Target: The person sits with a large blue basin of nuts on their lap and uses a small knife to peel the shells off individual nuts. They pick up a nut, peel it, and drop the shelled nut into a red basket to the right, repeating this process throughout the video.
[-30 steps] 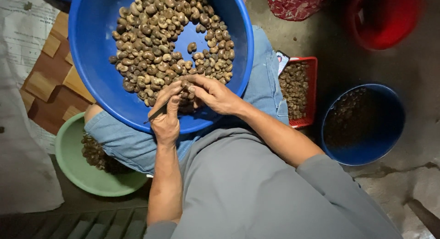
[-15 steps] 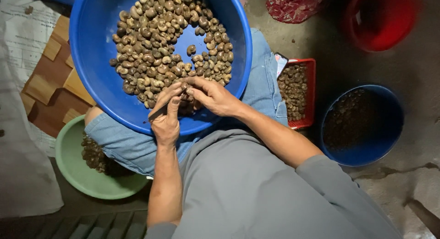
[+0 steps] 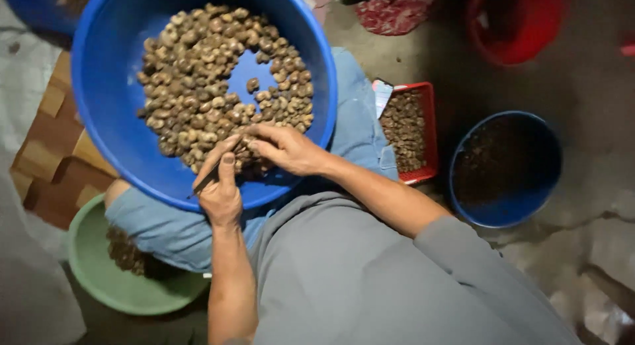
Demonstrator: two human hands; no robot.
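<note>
A large blue basin (image 3: 119, 140) rests on my lap, holding a heap of pale brown nuts (image 3: 205, 74). My left hand (image 3: 220, 193) is closed around a small dark knife (image 3: 206, 180), its tip pointing toward the nuts at the basin's near side. Touching it from the right, my right hand (image 3: 284, 148) pinches a single nut (image 3: 246, 145) between its fingertips, right at the edge of the heap.
A green bowl (image 3: 92, 279) with dark bits sits at my lower left. To the right are a red tray (image 3: 427, 120) of nuts and a blue bucket (image 3: 509, 206) of dark shells. A red bucket (image 3: 509, 27) stands farther back. Patterned flooring lies at left.
Both hands stay together at the basin's near edge with only small finger movements. The camera view has shifted slightly.
</note>
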